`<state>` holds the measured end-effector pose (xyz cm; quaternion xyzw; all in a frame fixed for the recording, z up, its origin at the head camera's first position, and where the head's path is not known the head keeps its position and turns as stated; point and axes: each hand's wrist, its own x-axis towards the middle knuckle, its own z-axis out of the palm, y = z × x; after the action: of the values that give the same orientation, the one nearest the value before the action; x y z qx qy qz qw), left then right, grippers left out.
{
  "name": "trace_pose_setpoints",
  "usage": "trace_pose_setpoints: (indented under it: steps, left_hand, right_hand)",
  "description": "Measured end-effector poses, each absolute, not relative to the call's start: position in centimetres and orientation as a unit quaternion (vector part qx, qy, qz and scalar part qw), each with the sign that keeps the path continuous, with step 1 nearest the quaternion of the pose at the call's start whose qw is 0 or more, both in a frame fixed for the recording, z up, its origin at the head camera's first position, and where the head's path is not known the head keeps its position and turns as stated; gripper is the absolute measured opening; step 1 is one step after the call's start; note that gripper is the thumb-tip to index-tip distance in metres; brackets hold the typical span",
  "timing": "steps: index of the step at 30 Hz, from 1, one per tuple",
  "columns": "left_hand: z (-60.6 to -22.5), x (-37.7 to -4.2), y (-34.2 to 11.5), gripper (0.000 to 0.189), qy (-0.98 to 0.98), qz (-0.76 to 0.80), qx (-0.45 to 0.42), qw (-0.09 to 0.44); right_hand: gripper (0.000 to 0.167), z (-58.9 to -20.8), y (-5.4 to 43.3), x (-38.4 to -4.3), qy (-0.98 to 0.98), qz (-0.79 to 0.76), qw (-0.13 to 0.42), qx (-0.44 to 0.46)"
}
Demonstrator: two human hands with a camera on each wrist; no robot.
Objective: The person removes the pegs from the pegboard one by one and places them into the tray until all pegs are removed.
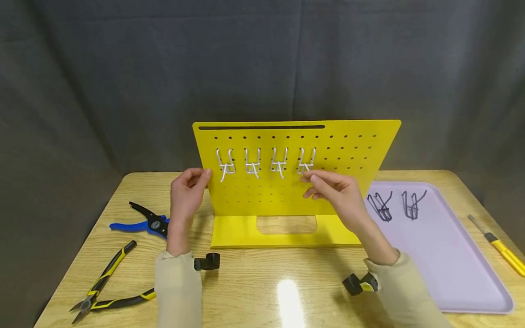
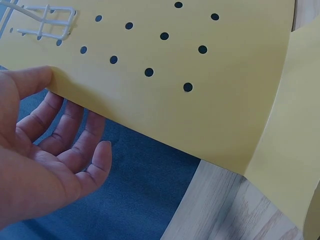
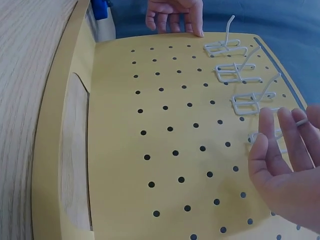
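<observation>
A yellow pegboard (image 1: pixel 262 200) stands upright on its folded base, with several white wire hooks in a row across its upper half. My left hand (image 1: pixel 187 193) grips the board's left edge, thumb on the front face and fingers behind it, as the left wrist view (image 2: pixel 55 145) shows. At the rightmost white hook (image 1: pixel 306 158), my right hand (image 1: pixel 338 196) pinches the hook's prong between thumb and forefinger. The other fingers partly cover this hook in the right wrist view, where its prong (image 3: pixel 301 122) shows between the fingers. The remaining white hooks (image 3: pixel 250 103) sit in the holes to its left.
On the right, a lilac tray (image 1: pixel 443 269) carries two dark wire hooks (image 1: pixel 411 207). A yellow-handled screwdriver (image 1: pixel 506 255) lies beyond it. Left of the board are a blue-and-black hand tool (image 1: pixel 153 224) and yellow-and-black cutting pliers (image 1: pixel 104 278). A dark curtain (image 1: pixel 246 68) hangs behind the table.
</observation>
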<state>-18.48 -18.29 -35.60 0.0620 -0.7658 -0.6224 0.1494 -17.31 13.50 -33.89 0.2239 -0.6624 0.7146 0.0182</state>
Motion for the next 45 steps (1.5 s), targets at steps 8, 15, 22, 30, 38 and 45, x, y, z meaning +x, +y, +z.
trace_pose_setpoints:
  steps: [8, 15, 22, 30, 38, 45]
  left_hand:
    - [-35.6, -18.8, -18.0, 0.03, -0.764, -0.623, 0.052, 0.158]
    - [-35.6, -18.9, -17.9, 0.03, -0.765, -0.623, 0.048, 0.157]
    - [-35.7, -18.8, -18.1, 0.033, -0.771, -0.615, 0.054, 0.155]
    - [-36.0, -18.8, -18.4, 0.031, -0.767, -0.619, 0.059, 0.156]
    - [-35.8, -18.8, -18.3, 0.031, -0.767, -0.62, 0.06, 0.155]
    - [-35.8, -18.6, -18.2, 0.031, -0.769, -0.618, 0.064, 0.153]
  right_hand:
    - [0.022, -34.3, 13.9, -17.1, -0.659, 0.711, 0.013, 0.244]
    - [0.021, -33.6, 14.6, -16.6, -0.664, 0.708, 0.021, 0.241]
    - [0.022, -33.0, 15.6, -16.3, -0.666, 0.712, 0.029, 0.221]
    - [0.023, -33.0, 16.7, -15.9, -0.687, 0.691, 0.03, 0.221]
    - [0.022, -32.8, 17.8, -15.4, -0.702, 0.678, 0.036, 0.215]
    - [0.022, -33.2, 19.4, -14.8, -0.719, 0.66, 0.036, 0.217]
